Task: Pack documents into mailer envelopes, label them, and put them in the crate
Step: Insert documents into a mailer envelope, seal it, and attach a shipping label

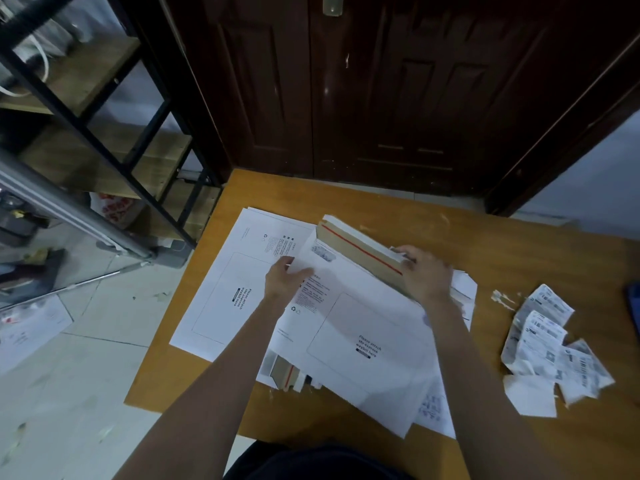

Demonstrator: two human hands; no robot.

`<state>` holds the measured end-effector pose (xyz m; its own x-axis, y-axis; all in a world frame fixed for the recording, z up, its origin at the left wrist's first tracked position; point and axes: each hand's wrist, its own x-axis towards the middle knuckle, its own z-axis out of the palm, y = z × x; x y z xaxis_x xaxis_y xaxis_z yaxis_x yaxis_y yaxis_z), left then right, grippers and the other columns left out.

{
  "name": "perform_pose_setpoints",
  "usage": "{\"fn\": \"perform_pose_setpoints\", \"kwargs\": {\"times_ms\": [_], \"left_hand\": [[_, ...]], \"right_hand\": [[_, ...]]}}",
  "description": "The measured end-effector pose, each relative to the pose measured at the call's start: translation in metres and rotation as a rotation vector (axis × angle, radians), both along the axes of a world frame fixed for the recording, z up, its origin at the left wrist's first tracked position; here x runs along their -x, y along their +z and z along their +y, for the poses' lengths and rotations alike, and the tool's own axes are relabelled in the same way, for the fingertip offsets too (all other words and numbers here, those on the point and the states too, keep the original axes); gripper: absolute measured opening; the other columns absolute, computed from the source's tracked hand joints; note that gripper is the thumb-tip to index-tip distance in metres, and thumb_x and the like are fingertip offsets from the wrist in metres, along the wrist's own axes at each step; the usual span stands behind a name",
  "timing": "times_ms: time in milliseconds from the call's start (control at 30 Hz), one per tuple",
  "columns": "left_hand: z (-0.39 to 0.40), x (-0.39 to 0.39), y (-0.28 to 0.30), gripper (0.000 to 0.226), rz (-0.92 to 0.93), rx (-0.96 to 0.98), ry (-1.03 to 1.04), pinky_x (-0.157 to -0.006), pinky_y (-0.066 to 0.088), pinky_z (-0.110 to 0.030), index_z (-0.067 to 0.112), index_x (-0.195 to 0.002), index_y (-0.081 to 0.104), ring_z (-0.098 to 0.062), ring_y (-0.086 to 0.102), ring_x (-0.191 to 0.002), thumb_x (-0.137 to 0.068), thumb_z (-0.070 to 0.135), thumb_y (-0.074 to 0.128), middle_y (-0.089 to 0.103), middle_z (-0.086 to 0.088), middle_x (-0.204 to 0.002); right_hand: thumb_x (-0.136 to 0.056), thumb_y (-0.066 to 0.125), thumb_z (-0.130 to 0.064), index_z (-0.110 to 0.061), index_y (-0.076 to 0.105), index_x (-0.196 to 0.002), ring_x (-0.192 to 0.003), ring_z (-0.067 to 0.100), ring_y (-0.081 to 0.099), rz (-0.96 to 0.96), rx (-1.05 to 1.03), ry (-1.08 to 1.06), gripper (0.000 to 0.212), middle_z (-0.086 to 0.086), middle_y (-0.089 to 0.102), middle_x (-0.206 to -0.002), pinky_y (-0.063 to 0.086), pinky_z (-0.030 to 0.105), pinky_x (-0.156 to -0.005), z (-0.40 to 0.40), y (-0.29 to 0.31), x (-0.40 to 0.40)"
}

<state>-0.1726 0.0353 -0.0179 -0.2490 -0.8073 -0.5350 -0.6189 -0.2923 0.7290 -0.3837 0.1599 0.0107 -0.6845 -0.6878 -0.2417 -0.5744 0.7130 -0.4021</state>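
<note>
A white mailer envelope (pixel 360 327) lies tilted on the wooden table (pixel 540 258), its brown flap with a red strip (pixel 360 249) raised at the far end. My left hand (pixel 285 282) pinches a white sheet at the envelope's open mouth. My right hand (pixel 424 275) grips the far end of the flap. A second white mailer (pixel 225 296) lies flat to the left. More sheets and a brown flap (pixel 287 374) stick out from under the held envelope. A pile of printed labels (pixel 550 348) sits at the right.
A dark wooden door (pixel 381 91) stands behind the table. A black metal shelf rack (pixel 104 133) is at the left, over a tiled floor (pixel 86 393). A dark object (pixel 633 306) lies at the table's right edge. Paper scraps (pixel 502 297) lie near the labels.
</note>
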Motion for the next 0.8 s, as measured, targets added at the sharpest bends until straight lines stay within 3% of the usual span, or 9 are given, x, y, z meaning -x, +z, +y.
{"fn": "perform_pose_setpoints", "kwargs": {"times_ms": [67, 167, 333, 433, 533, 633, 800], "left_hand": [[0.004, 0.001, 0.001, 0.044, -0.035, 0.032, 0.056, -0.093, 0.050, -0.044, 0.008, -0.125, 0.050, -0.032, 0.059, -0.108, -0.088, 0.027, 0.065, 0.062, -0.011, -0.120], [0.010, -0.005, -0.003, 0.041, -0.183, 0.091, 0.060, -0.087, 0.049, -0.043, 0.007, -0.124, 0.042, -0.033, 0.058, -0.110, -0.092, 0.026, 0.058, 0.059, -0.012, -0.123], [0.023, -0.018, -0.012, 0.051, -0.584, 0.277, -0.166, -0.097, 0.039, -0.042, 0.010, -0.126, 0.039, -0.029, 0.043, -0.118, -0.086, 0.033, 0.063, 0.047, -0.011, -0.127], [0.021, -0.014, -0.012, 0.056, -0.489, 0.526, -0.235, -0.100, 0.038, -0.037, 0.010, -0.131, 0.040, -0.027, 0.037, -0.121, -0.085, 0.026, 0.065, 0.039, -0.011, -0.132], [0.010, 0.000, -0.010, 0.050, -0.420, 0.725, -0.552, -0.103, 0.036, -0.036, 0.011, -0.133, 0.045, -0.025, 0.037, -0.126, -0.089, 0.025, 0.061, 0.038, -0.009, -0.139], [0.001, 0.016, -0.012, 0.055, -0.498, 0.670, -0.853, -0.109, 0.028, -0.038, 0.014, -0.135, 0.043, -0.025, 0.034, -0.128, -0.089, 0.038, 0.060, 0.036, -0.007, -0.139], [-0.009, 0.026, -0.018, 0.057, -0.613, 0.667, -0.973, -0.113, 0.024, -0.041, 0.019, -0.136, 0.043, -0.025, 0.036, -0.130, -0.088, 0.044, 0.060, 0.037, -0.005, -0.139]], "right_hand": [[-0.090, 0.057, -0.020, -0.029, 0.055, -0.128, -0.119, 0.025, 0.049, 0.066, 0.132, -0.040, 0.039, 0.000, 0.054, -0.127, 0.036, 0.045, -0.101, 0.004, -0.006, -0.007], [-0.083, 0.066, -0.011, -0.019, 0.057, -0.125, -0.113, 0.029, 0.053, -0.012, 0.225, -0.065, 0.043, 0.007, 0.051, -0.124, 0.043, 0.045, -0.095, 0.012, -0.019, -0.018], [-0.080, 0.066, -0.015, -0.018, 0.059, -0.121, -0.118, 0.029, 0.048, -0.166, -0.020, -0.017, 0.041, 0.002, 0.052, -0.129, 0.042, 0.035, -0.096, 0.026, -0.045, -0.026], [-0.078, 0.066, -0.018, -0.020, 0.061, -0.119, -0.119, 0.027, 0.047, -0.174, -0.051, -0.012, 0.042, 0.000, 0.053, -0.129, 0.041, 0.033, -0.097, 0.027, -0.052, -0.024], [-0.077, 0.069, -0.027, -0.022, 0.062, -0.119, -0.123, 0.028, 0.040, -0.101, -0.117, 0.045, 0.043, 0.002, 0.054, -0.127, 0.033, 0.034, -0.103, 0.021, -0.053, -0.019], [-0.076, 0.071, -0.035, -0.022, 0.060, -0.114, -0.123, 0.026, 0.041, -0.069, -0.218, 0.087, 0.042, 0.002, 0.056, -0.123, 0.024, 0.038, -0.108, 0.014, -0.053, -0.013], [-0.071, 0.074, -0.029, -0.020, 0.063, -0.095, -0.106, 0.024, 0.053, -0.153, -0.208, 0.031, 0.028, 0.001, 0.050, -0.114, 0.031, 0.039, -0.104, 0.004, -0.048, -0.004]]}}
